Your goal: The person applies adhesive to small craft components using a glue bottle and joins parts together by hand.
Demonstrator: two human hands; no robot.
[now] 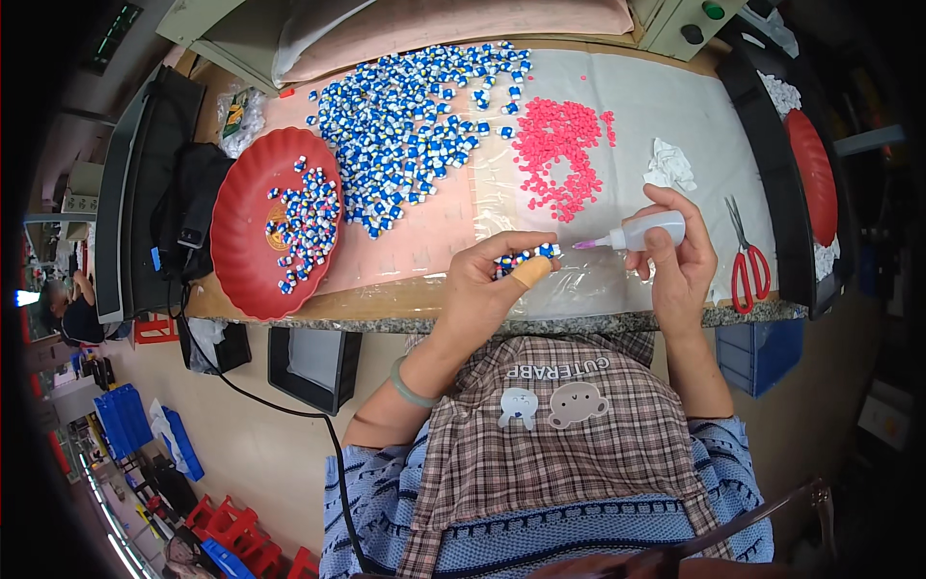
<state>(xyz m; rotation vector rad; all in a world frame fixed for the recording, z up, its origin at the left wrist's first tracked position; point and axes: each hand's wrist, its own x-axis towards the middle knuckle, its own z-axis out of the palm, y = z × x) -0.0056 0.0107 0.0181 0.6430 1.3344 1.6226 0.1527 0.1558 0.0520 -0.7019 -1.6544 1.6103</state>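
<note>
My left hand, with a yellow cover on the thumb, is closed around several small blue-and-white pieces. In my right hand is a white squeeze bottle, its narrow purplish nozzle pointing left, close to the held pieces. Whether the nozzle touches them I cannot tell. Beyond my left hand lies a wide spread of similar blue-and-white pieces. Small pink pieces lie on the white sheet beyond both hands. A red scalloped bowl at the left holds more blue-and-white pieces.
Red-handled scissors and crumpled white tissue lie at the right. A black tray with a red dish borders the table's right end. A black cable hangs at the left, above a dark crate on the floor.
</note>
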